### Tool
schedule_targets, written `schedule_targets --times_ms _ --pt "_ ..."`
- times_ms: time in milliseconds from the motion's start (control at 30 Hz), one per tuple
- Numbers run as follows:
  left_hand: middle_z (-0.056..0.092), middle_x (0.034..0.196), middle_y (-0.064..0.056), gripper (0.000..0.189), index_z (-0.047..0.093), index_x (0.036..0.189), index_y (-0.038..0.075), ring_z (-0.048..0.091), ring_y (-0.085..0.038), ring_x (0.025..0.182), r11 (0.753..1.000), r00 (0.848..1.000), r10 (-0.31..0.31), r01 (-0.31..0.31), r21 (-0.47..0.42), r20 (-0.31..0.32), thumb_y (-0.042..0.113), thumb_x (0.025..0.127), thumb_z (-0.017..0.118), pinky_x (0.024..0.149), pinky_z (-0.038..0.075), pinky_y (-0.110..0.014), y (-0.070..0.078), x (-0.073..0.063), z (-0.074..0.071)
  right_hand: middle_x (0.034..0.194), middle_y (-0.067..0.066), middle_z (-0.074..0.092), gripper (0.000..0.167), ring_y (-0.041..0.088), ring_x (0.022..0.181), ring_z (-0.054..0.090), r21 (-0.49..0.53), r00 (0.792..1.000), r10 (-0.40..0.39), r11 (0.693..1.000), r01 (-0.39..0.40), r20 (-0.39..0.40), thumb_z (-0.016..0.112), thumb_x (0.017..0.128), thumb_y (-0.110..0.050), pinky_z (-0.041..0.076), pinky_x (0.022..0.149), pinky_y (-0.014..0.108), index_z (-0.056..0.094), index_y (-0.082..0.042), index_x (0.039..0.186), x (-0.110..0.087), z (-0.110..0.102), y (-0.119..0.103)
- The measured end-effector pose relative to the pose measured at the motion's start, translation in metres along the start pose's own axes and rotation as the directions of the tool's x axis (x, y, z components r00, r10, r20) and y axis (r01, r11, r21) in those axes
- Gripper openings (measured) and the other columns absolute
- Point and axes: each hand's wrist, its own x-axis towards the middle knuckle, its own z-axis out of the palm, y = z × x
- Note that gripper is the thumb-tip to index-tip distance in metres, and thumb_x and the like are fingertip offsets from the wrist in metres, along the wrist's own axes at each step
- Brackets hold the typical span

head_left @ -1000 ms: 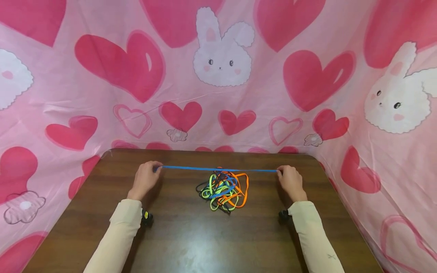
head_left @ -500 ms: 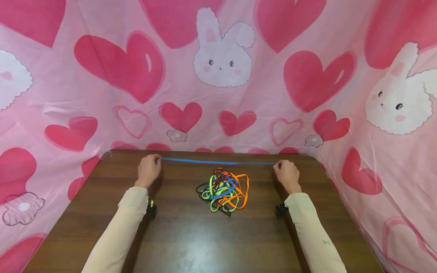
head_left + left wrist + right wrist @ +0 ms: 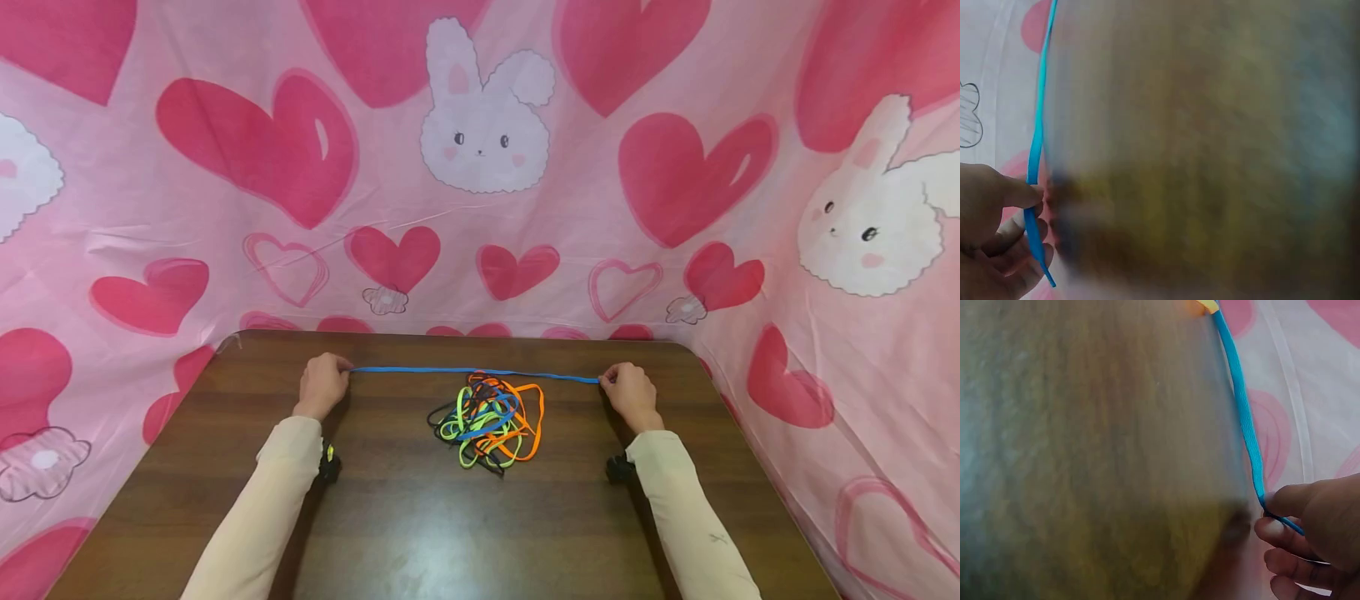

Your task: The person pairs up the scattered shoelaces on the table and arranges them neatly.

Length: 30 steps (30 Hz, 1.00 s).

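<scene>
A: Hand state?
B: The left hand (image 3: 322,387) and right hand (image 3: 630,394) each pinch the blue lace (image 3: 420,369), either side of the lace pile (image 3: 489,425).
A: Its position?
B: Straight, along the pile's far edge.

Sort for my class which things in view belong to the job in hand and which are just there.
In the job:
flat blue shoelace, pinched by left fingers and right fingers
multicoloured shoelace tangle, probably

Just there:
brown table
rabbit-and-heart cloth
</scene>
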Motion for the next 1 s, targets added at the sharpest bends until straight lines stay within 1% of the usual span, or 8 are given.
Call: schedule_targets --times_ms 133,300,400,500,667,833,1000 --pt "0.072 0.109 -0.026 0.021 0.075 0.107 -0.005 0.067 -0.047 0.102 1.000 1.000 0.015 -0.015 -0.013 0.001 0.002 0.091 0.063 0.084 0.052 -0.061 -0.005 -0.002 0.001 0.098 0.017 0.074 0.019 0.039 0.089 0.069 0.008 1.000 -0.008 1.000 0.008 0.016 0.068 0.096 -0.022 0.053 0.076 0.058 0.076 -0.005 0.096 -0.002 0.000 0.004" --pt "0.072 0.109 -0.026 0.022 0.073 0.110 -0.006 0.067 -0.045 0.101 0.999 1.000 0.021 -0.021 -0.039 0.009 0.003 0.091 0.066 0.087 0.052 -0.060 -0.006 -0.002 0.001 0.102 0.018 0.074 0.017 0.040 0.093 0.069 0.023 1.000 -0.012 1.000 0.012 0.009 0.068 0.096 -0.019 0.053 0.079 0.059 0.075 -0.004 0.099 -0.004 0.001 0.006" --pt "0.072 0.110 -0.025 0.021 0.074 0.109 -0.005 0.066 -0.045 0.103 0.999 1.000 0.020 -0.019 -0.044 0.020 0.003 0.091 0.066 0.089 0.051 -0.060 -0.008 -0.002 0.000 0.102 0.018 0.074 0.015 0.038 0.092 0.068 0.028 1.000 -0.013 1.000 0.013 0.003 0.069 0.096 -0.018 0.053 0.079 0.058 0.075 -0.004 0.100 -0.005 0.002 0.008" --pt "0.073 0.109 -0.025 0.020 0.075 0.107 -0.005 0.067 -0.044 0.102 0.999 0.999 0.021 -0.019 -0.042 0.030 0.001 0.092 0.064 0.088 0.052 -0.059 -0.009 -0.001 -0.001 0.101 0.017 0.074 0.013 0.037 0.091 0.068 0.032 1.000 -0.017 0.999 0.017 -0.013 0.070 0.096 -0.017 0.053 0.078 0.058 0.075 -0.005 0.099 -0.006 0.002 0.010" --pt "0.073 0.107 -0.026 0.017 0.076 0.102 -0.005 0.067 -0.044 0.100 0.998 0.998 0.042 -0.040 -0.041 0.042 -0.002 0.092 0.063 0.086 0.053 -0.059 -0.012 -0.002 -0.003 0.098 0.018 0.074 0.011 0.038 0.090 0.068 0.043 0.999 -0.033 0.998 0.034 -0.036 0.071 0.094 -0.014 0.053 0.077 0.058 0.076 -0.005 0.096 -0.007 -0.001 0.012" --pt "0.073 0.106 -0.026 0.017 0.077 0.100 -0.005 0.067 -0.045 0.102 0.998 0.997 0.055 -0.053 -0.037 0.055 -0.003 0.092 0.062 0.089 0.052 -0.060 -0.016 -0.005 -0.007 0.101 0.019 0.074 0.011 0.039 0.092 0.068 0.041 1.000 -0.017 0.999 0.017 -0.014 0.070 0.095 -0.014 0.052 0.077 0.058 0.076 -0.005 0.097 -0.010 -0.005 0.016" --pt "0.074 0.103 -0.026 0.016 0.077 0.099 -0.006 0.067 -0.046 0.102 0.996 0.995 0.087 -0.085 -0.037 0.058 -0.004 0.092 0.062 0.089 0.051 -0.060 -0.019 -0.011 -0.012 0.103 0.019 0.074 0.012 0.038 0.094 0.069 0.038 1.000 0.009 0.999 -0.009 0.008 0.070 0.095 -0.016 0.052 0.077 0.058 0.077 -0.007 0.096 -0.014 -0.011 0.021"
